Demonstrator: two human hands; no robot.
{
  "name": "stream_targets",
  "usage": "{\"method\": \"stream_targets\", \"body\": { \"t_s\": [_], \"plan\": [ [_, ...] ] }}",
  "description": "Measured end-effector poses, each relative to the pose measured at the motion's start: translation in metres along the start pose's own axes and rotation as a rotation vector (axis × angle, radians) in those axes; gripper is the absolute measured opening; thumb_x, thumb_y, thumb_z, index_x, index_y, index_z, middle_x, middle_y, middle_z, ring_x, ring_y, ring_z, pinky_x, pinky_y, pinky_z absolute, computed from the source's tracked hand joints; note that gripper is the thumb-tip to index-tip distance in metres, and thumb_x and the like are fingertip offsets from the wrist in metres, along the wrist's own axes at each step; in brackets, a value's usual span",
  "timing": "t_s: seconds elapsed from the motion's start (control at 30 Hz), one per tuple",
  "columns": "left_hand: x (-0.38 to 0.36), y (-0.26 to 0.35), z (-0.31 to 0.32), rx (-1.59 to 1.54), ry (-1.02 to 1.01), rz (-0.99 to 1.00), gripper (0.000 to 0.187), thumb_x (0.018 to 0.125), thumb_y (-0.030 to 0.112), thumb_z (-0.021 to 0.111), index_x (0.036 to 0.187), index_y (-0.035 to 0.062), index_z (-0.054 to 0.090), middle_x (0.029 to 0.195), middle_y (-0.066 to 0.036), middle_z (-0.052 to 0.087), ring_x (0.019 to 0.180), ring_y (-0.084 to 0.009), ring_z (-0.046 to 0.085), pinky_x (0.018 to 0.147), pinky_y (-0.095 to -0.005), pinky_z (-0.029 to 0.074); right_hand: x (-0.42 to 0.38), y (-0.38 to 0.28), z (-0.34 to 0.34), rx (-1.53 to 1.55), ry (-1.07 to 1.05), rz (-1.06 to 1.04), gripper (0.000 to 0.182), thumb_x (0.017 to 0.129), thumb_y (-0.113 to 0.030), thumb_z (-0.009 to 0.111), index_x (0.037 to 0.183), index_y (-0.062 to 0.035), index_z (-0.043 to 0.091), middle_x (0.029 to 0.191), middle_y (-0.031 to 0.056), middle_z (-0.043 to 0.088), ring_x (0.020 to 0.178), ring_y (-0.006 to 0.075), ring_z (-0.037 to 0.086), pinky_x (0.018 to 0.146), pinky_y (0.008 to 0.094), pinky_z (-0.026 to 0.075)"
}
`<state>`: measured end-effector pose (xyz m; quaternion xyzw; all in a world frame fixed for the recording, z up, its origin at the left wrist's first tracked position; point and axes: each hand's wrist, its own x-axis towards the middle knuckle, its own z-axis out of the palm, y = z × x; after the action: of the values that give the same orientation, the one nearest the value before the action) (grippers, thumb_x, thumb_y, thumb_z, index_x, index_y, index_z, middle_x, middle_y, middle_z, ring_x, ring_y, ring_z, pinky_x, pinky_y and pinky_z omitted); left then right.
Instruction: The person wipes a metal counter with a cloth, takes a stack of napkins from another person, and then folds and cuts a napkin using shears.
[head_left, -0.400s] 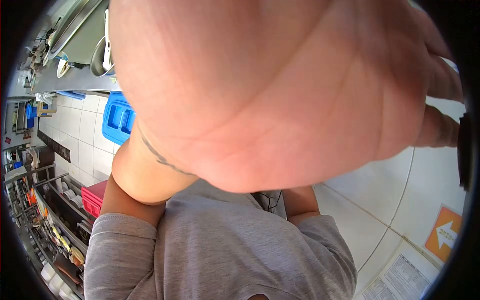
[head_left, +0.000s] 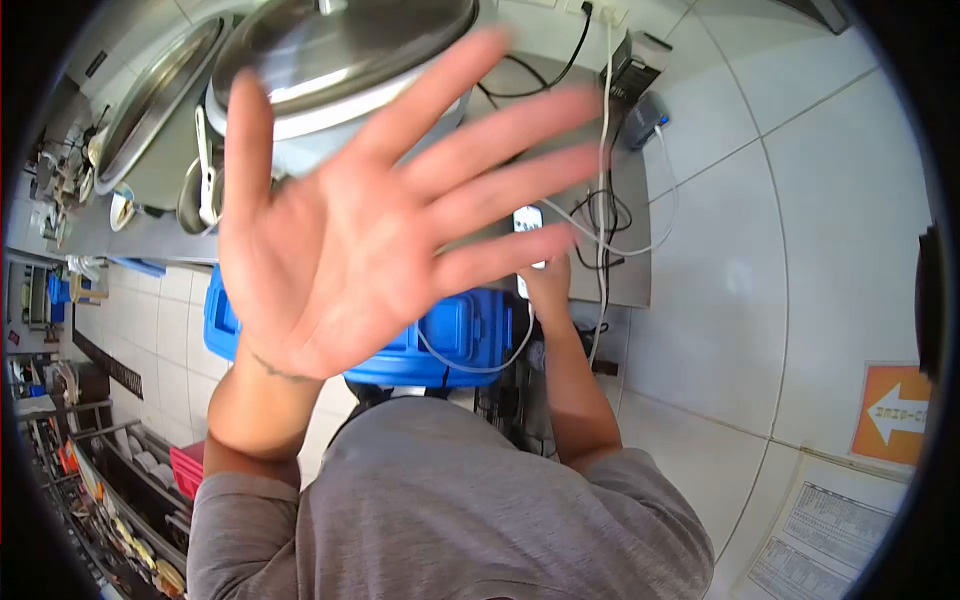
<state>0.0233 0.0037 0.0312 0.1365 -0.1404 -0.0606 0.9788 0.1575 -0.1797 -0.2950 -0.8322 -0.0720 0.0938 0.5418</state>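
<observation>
My left hand [head_left: 360,240] is raised close to the camera, palm facing it and fingers spread, with nothing in it. Lower and to the right, my right hand [head_left: 548,288] grips a phone [head_left: 529,221] with a lit screen, partly hidden behind the little finger of my left hand. A white cable [head_left: 515,362] runs from the phone's lower end. Behind my left hand is a large pot with a metal lid [head_left: 350,45] on a metal counter [head_left: 628,278].
Blue lidded bins [head_left: 465,335] stand below the counter edge. Cables and a small dark device [head_left: 643,122] lie at the right, near the tiled wall. A pan [head_left: 192,197] and a large tray [head_left: 160,105] are at the left, above a rack [head_left: 130,470] and a red bin [head_left: 187,468].
My left hand has moved away from the camera and left, and its spread fingers now show. The pot, my right hand and the phone have come into view.
</observation>
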Motion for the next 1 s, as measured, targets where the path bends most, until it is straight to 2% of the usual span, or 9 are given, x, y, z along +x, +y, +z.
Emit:
{"method": "stream_targets", "body": {
  "t_s": [0.03,0.17,0.37,0.47,0.57,0.7,0.77,0.87,1.0],
  "plan": [
    [-0.012,0.003,-0.007,0.024,0.101,0.01,0.09,0.087,0.071,0.033,0.15,0.0125,0.007,0.153,-0.024,-0.001,0.142,-0.0411,-0.001,0.113,-0.0595,0.007,-0.002,-0.005,-0.013,0.415,-0.117,0.22,0.08,0.068,-0.017,0.074,0.14,-0.0109,0.039,0.105,0.0081,0.053,0.098,0.019,0.052,0.085,0.0355,0.044],
    [-0.073,-0.003,-0.046,0.038,0.425,-0.05,0.091,0.084,0.077,0.028,0.145,0.0097,0.03,0.149,-0.023,0.025,0.139,-0.0375,0.024,0.113,-0.052,0.02,0.017,-0.028,-0.082,0.58,-0.013,0.19,0.082,0.067,-0.004,0.072,0.141,-0.0079,0.038,0.107,0.0089,0.055,0.095,0.0175,0.054,0.084,0.031,0.044],
    [-0.16,-0.03,-0.115,-0.087,0.571,-0.065,0.086,0.083,0.075,0.036,0.139,0.01,0.04,0.143,-0.019,0.04,0.133,-0.0353,0.036,0.11,-0.0496,0.026,0.158,0.014,-0.143,-0.483,0.336,-0.183,0.068,0.068,-0.026,0.073,0.128,-0.0024,0.053,0.119,0.018,0.061,0.111,0.0325,0.056,0.096,0.0395,0.042],
    [-0.189,-0.033,-0.13,-0.105,0.669,-0.059,0.084,0.085,0.074,0.036,0.139,0.011,0.04,0.142,-0.017,0.042,0.131,-0.0323,0.039,0.11,-0.0485,0.027,0.174,-0.005,-0.137,-0.599,0.163,-0.231,0.055,0.067,-0.025,0.069,0.117,-0.0037,0.061,0.108,0.0176,0.066,0.101,0.0373,0.061,0.088,0.0438,0.045],
    [-0.215,-0.032,-0.131,-0.073,0.751,-0.009,0.082,0.085,0.072,0.037,0.139,0.0111,0.039,0.143,-0.016,0.04,0.132,-0.0318,0.037,0.11,-0.0481,0.027,0.185,0.006,-0.119,-0.86,0.327,0.063,0.056,0.065,-0.028,0.071,0.117,-0.0093,0.062,0.103,0.016,0.067,0.097,0.0381,0.062,0.087,0.0437,0.048],
    [-0.251,-0.024,-0.132,-0.013,0.874,0.053,0.078,0.087,0.069,0.041,0.139,0.0112,0.04,0.143,-0.016,0.039,0.132,-0.0308,0.037,0.109,-0.0469,0.029,0.167,-0.02,-0.09,-0.926,0.207,0.285,0.06,0.07,-0.029,0.07,0.126,-0.0114,0.055,0.115,0.0156,0.062,0.104,0.0364,0.059,0.089,0.0459,0.049],
    [-0.263,-0.019,-0.132,-0.004,0.882,0.084,0.074,0.088,0.066,0.043,0.137,0.0113,0.041,0.143,-0.015,0.04,0.132,-0.0304,0.037,0.109,-0.0461,0.03,0.152,-0.023,-0.062,-0.989,0.504,0.027,0.065,0.074,-0.025,0.069,0.134,-0.0122,0.047,0.129,0.0159,0.053,0.112,0.0353,0.054,0.092,0.0473,0.046],
    [-0.279,-0.015,-0.141,0.008,0.886,0.074,0.067,0.091,0.057,0.047,0.139,0.0109,0.038,0.143,-0.015,0.039,0.132,-0.0301,0.038,0.106,-0.0453,0.033,0.101,-0.027,-0.012,-0.611,0.347,-0.576,0.069,0.072,-0.007,0.068,0.136,-0.0069,0.042,0.135,0.0159,0.047,0.125,0.0361,0.043,0.104,0.0472,0.035],
    [-0.306,-0.004,-0.148,0.056,0.86,0.057,0.063,0.092,0.052,0.048,0.138,0.01,0.039,0.139,-0.014,0.044,0.127,-0.0292,0.044,0.104,-0.0444,0.036,-0.051,-0.086,0.094,-0.476,0.063,-0.909,0.065,0.07,-0.003,0.065,0.131,-0.0012,0.045,0.133,0.019,0.048,0.125,0.0369,0.043,0.107,0.0478,0.03]
  ]
}}
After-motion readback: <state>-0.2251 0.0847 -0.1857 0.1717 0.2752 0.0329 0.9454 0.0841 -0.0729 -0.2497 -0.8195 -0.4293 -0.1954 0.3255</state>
